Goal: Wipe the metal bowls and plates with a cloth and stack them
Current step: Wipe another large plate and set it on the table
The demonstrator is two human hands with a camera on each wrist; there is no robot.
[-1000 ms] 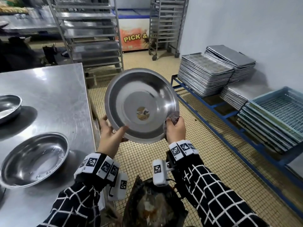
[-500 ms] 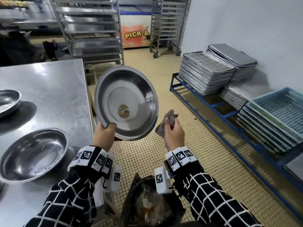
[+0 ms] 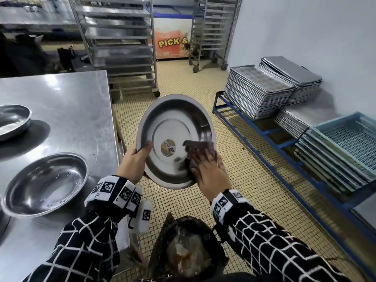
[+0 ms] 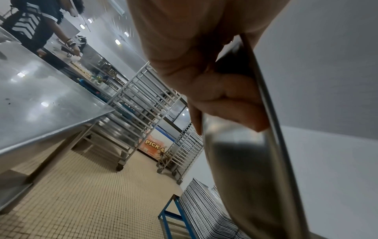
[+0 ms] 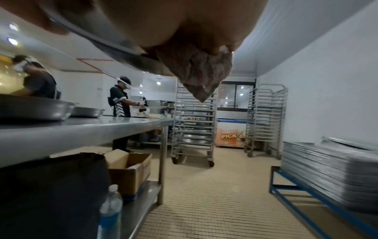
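Observation:
I hold a round metal bowl (image 3: 173, 127) tilted toward me over the tiled floor, a small round sticker at its centre. My left hand (image 3: 135, 159) grips its left rim, thumb inside, and the rim (image 4: 263, 100) runs past my curled fingers in the left wrist view. My right hand (image 3: 207, 169) lies flat inside the bowl and presses a brown cloth (image 3: 197, 147) against its lower right wall. The cloth (image 5: 200, 76) hangs bunched under the palm in the right wrist view. Two more metal bowls, a near bowl (image 3: 45, 184) and a far bowl (image 3: 12, 121), sit on the steel table (image 3: 67, 102) at my left.
Stacks of baking trays (image 3: 258, 92) and blue crates (image 3: 345, 151) rest on a low blue rack (image 3: 264, 135) along the right wall. Wheeled tray racks (image 3: 122, 43) and a chest freezer (image 3: 171, 41) stand at the back. Other people (image 5: 120, 98) work beyond the table.
The bowl swung left, then came back to the centre and lower. My right hand left the rim with the cloth, opened flat, and now presses the cloth inside the bowl.

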